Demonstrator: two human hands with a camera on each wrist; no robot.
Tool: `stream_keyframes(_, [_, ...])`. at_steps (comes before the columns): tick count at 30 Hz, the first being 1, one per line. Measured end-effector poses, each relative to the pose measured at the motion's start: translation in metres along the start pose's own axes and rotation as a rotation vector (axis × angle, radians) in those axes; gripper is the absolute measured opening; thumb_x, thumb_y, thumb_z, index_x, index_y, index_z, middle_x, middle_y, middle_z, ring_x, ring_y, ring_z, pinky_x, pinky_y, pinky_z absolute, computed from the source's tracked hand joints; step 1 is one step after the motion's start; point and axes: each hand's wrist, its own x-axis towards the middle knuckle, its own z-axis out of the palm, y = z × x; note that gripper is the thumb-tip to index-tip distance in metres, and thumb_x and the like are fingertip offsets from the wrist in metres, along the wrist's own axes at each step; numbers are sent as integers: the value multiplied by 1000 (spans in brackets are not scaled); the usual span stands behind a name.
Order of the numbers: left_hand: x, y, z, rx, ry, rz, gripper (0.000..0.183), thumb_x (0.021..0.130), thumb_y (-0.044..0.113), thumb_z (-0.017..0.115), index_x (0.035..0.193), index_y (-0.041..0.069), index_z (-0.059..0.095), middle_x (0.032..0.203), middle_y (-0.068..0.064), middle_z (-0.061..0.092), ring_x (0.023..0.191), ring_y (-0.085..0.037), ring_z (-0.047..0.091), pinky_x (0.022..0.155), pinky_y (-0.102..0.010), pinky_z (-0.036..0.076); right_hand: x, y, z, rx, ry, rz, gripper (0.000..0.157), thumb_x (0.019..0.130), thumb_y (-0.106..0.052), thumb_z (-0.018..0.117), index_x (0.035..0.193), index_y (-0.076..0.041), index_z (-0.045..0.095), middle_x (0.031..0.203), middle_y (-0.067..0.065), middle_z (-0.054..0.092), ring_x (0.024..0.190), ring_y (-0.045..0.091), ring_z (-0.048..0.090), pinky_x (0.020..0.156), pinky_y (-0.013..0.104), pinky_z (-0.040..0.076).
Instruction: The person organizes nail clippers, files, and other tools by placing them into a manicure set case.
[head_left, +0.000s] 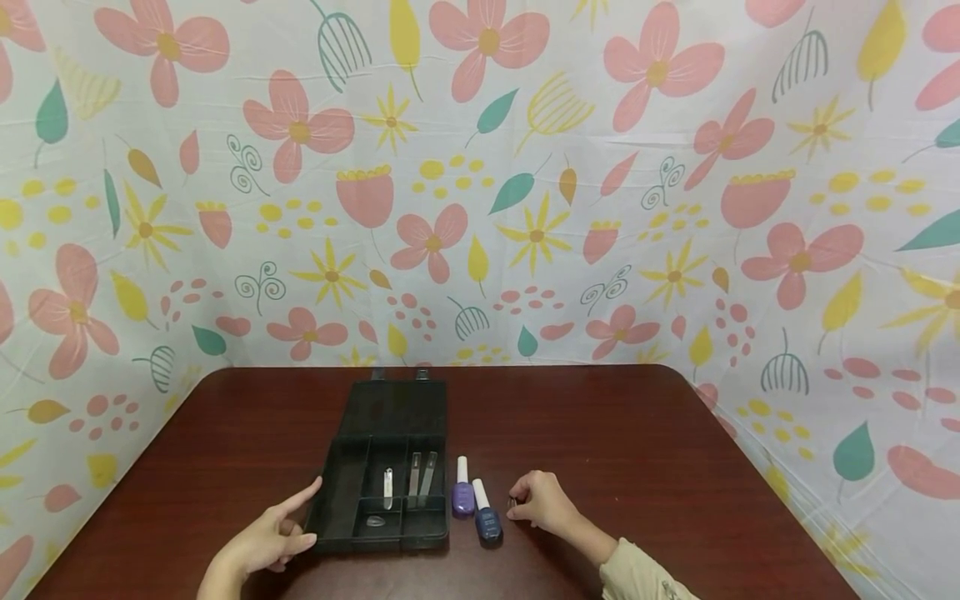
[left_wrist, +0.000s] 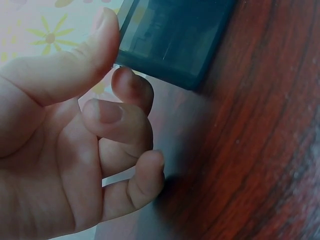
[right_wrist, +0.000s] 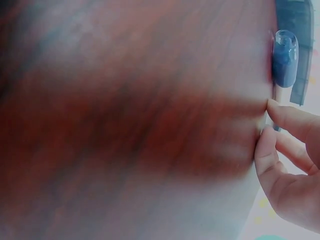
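Note:
A black plastic case (head_left: 341, 492) with compartments lies open on the table. My left hand (head_left: 262, 533) holds its near left corner, index finger along the side and thumb at the front; the left wrist view shows the other fingers curled. Inside are a nail clipper (head_left: 387, 490), two slim metal tools (head_left: 428, 473) and a clear oval piece (head_left: 376, 522). On the tabletop right of the bottles, my right hand (head_left: 546, 503) pinches a small clear piece (head_left: 512, 502) between thumb and fingertips. The fingers mostly hide it, so its kind is unclear.
A purple nail polish bottle (head_left: 463, 498) and a dark blue nail polish bottle (head_left: 488, 525), both with white caps, lie between the case and the right hand. The case's lid (head_left: 393, 408) is folded back toward the flowered cloth (head_left: 480, 183) behind the brown table (head_left: 637, 433).

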Motion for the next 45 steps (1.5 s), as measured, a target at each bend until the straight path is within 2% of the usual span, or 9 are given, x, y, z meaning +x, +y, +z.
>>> stream_keyframes(8, [0,0,0,10,-1,1,82,84,19,62,142,2,7,55,1,38,46,-11,33,46,-27,33,3,1,0,-9,8,-36,16,65,8,71,79,10,63,63,6,56,39,4,47,35,21,40])
stream_keyframes(14, [0,1,0,12,-10,3,83,84,20,63,142,1,6,55,2,38,46,-10,33,46,-28,33,5,0,-1,30,21,-9,17,68,10,68,83,11,61,58,4,57,40,9,51,35,22,41])
stream_keyframes(21, [1,0,-1,16,-6,-8,83,84,20,63,142,2,7,55,2,38,46,-11,34,47,-28,34,11,-6,-2,87,88,12,19,71,7,66,89,12,61,61,5,56,42,15,53,36,23,42])
stream_keyframes(32, [-1,1,-1,26,-14,-6,83,84,20,62,142,2,5,55,3,39,47,-10,36,48,-28,35,22,-30,2,274,148,8,21,72,6,67,90,14,61,64,9,59,47,18,55,40,30,45])
stream_keyframes(35, [-1,2,0,23,-2,-5,83,84,19,62,142,2,6,55,2,38,46,-10,35,47,-28,35,25,-38,7,313,143,-3,20,73,6,66,90,14,61,66,10,60,48,21,56,41,32,46])
stream_keyframes(42, [0,0,-1,20,-9,13,82,85,18,62,142,1,5,55,2,37,46,-10,35,46,-27,34,28,-54,19,377,109,-42,22,75,6,65,93,15,60,68,11,60,46,17,53,40,34,45])
stream_keyframes(45, [0,-1,-2,11,-13,9,82,85,18,61,142,1,5,55,2,37,46,-9,35,46,-27,34,29,-61,23,401,100,-56,22,74,7,65,94,16,60,68,15,60,44,21,52,40,37,45])
